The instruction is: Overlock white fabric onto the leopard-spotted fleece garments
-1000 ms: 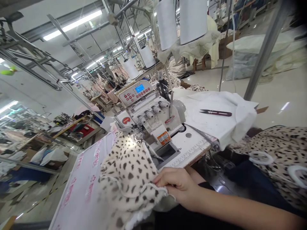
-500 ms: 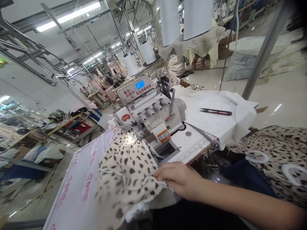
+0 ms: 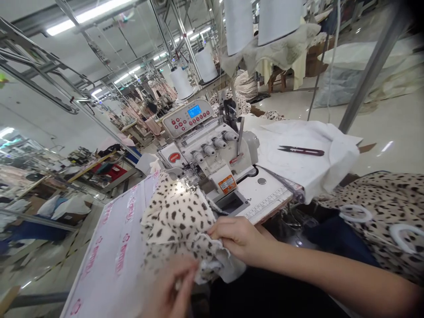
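Observation:
A cream fabric with dark spots lies bunched on the white table, its far end under the presser foot of the white overlock sewing machine. My right hand is closed, pinching the fabric's near right edge. My left hand comes up at the bottom of the view, blurred by motion, its fingers at the fabric's near edge.
Thread snips lie on a white cloth to the right of the machine. More spotted fabric is heaped at the right. White thread cones hang above. Other sewing stations fill the background at left.
My left hand has come into view at the bottom and reached the fabric. My right hand has drawn the fabric edge in slightly, bunching it more.

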`<state>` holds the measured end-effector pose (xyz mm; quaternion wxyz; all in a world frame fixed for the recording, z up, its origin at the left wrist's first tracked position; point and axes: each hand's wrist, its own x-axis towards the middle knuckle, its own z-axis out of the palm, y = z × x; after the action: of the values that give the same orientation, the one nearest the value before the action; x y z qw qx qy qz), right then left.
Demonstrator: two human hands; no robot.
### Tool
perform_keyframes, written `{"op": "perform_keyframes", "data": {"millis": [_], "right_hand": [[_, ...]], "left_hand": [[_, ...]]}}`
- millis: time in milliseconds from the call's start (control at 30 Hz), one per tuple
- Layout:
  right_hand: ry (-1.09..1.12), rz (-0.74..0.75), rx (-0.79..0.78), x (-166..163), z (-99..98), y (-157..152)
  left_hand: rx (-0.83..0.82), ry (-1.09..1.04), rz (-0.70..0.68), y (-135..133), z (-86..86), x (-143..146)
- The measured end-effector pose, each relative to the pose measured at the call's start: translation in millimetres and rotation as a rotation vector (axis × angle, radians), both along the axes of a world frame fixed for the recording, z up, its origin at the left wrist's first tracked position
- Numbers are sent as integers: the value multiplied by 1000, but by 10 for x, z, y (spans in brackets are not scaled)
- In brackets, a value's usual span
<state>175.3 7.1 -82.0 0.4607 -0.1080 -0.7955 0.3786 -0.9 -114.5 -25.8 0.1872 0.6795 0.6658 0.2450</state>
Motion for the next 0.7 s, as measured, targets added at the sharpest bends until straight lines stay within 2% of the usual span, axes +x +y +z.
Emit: {"op": "perform_keyframes", "data": {"millis": [33,67,100,167,267,467,700], "right_hand": [[9,2,-20,3,14,-5],[18,2,-45,9,28,-8],[28,-2,-71,18,39,-9],[39,-20,-116,41,56,-9],[25,-23,-147,74,75,-9],[20,11,-132,65,82,23],[106,-49,-78,-87,14,223]], "left_hand": [[115,44,25,150,13,1],[304,144,54,305,24,8],[434,245,37,451,30,19],[576,417,-7,676,29,43],[596,529,-58,796,3,52],[590,566,-139,794,-24,-39],[396,489,-162,1005,128,-224]]}}
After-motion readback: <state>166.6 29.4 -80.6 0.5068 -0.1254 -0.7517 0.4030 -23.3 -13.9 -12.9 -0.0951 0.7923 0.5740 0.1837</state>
